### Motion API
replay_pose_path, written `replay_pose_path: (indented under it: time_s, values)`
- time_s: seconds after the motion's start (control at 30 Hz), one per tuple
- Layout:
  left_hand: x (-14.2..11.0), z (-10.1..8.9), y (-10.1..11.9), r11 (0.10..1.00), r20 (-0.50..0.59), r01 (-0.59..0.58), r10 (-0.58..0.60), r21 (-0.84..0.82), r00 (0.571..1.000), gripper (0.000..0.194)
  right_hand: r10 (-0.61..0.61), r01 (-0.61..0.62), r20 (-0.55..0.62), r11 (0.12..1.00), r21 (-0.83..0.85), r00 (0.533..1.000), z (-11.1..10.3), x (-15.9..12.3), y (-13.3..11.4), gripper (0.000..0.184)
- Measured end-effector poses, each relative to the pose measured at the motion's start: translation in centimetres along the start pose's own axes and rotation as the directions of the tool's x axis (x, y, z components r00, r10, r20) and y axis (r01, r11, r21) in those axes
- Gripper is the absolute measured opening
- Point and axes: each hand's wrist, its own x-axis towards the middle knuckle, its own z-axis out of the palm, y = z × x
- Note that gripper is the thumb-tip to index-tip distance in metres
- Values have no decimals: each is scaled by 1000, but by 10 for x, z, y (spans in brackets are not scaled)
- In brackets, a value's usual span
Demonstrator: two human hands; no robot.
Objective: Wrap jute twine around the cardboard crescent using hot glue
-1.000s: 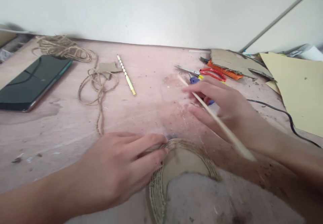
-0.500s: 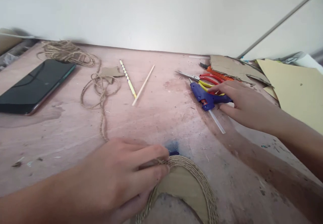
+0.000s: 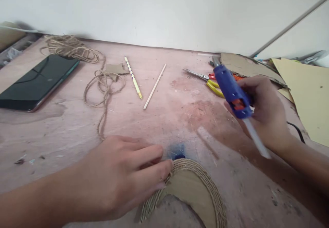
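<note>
My right hand [image 3: 267,111] grips a blue glue gun [image 3: 232,91] by its handle and holds it above the table, nozzle pointing up and away. A clear glue stick [image 3: 257,139] juts from its back end. My left hand [image 3: 123,176] rests on a curved cardboard piece [image 3: 192,190], fingers bent over its upper left edge. Rows of jute twine [image 3: 205,178] run along the outer rim of that cardboard. From under the left hand, a loose strand of twine [image 3: 102,118] leads back to a tangle; the fingertips' hold is partly hidden.
A black phone [image 3: 38,82] and a twine bundle [image 3: 69,48] lie at the back left. Mid-table are a patterned pencil [image 3: 133,77], a wooden stick [image 3: 155,87] and a cardboard scrap [image 3: 115,69]. Scissors [image 3: 197,74], yellow-handled pliers [image 3: 214,88] and a yellow sheet [image 3: 305,98] lie right.
My right hand has closed on the glue gun and lifted it off the table, turning it more upright. My left hand stays on the cardboard piece, its fingers slightly shifted.
</note>
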Motion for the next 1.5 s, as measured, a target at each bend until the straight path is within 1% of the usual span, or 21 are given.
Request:
replay_pose_path:
  time_s: [0.07,0.13,0.2,0.27,0.33,0.37,0.43,0.5,0.53,0.6,0.63,0.73,0.8,0.93,1.13,1.33,1.5]
  values:
    - [-1,-2,0,998,23,-15,14,58,1000,24,-5,-2,83,996,85,997,-1,-9,-21,43]
    - [-2,-3,1,993,36,-39,35,112,999,25,12,-42,154,980,192,988,0,-16,-39,37]
    - [-4,-3,1,987,30,-44,40,154,999,25,-3,-41,176,968,246,984,4,-21,-47,26]
    - [-5,-2,0,981,-3,-20,21,191,1000,23,-71,29,156,966,257,985,6,-23,-46,16]
    - [-6,-1,0,977,-32,-3,11,214,999,21,-149,114,124,960,257,981,5,-25,-41,13]
    - [-7,-2,0,977,-36,-3,11,214,999,20,-196,157,129,952,264,972,3,-25,-39,13]
    - [-8,-3,0,980,-28,-16,22,200,999,21,-282,215,223,935,283,933,-3,-27,-36,15]
    - [-8,-4,1,985,-12,-37,40,169,999,25,-345,246,311,916,317,886,-7,-30,-37,27]
    - [-8,-5,2,987,-9,-43,45,156,999,28,-357,249,323,911,330,876,-7,-32,-38,33]
    - [-7,-5,3,990,-7,-39,41,136,999,30,-364,261,296,906,334,883,-6,-35,-41,40]
    - [-7,-4,3,991,-12,-36,38,125,999,29,-376,279,282,902,329,883,-4,-37,-42,40]
    - [-6,-3,2,994,-17,-18,20,104,1000,24,-430,334,308,887,317,849,1,-39,-44,33]
    - [-6,-2,2,995,-7,-19,20,95,1000,22,-452,362,312,880,307,836,3,-38,-45,35]
    - [-7,-2,1,998,-11,-7,8,70,1000,18,-470,384,314,874,298,825,4,-37,-50,41]
    - [-7,2,0,1000,-26,19,-19,-12,999,23,-486,396,308,864,312,818,6,-37,-52,35]
    - [-6,4,-1,996,7,61,-60,-65,998,33,-496,405,322,860,309,806,8,-34,-51,33]
    - [-3,3,0,987,28,113,-111,-116,993,35,-493,400,319,861,315,810,10,-34,-52,26]
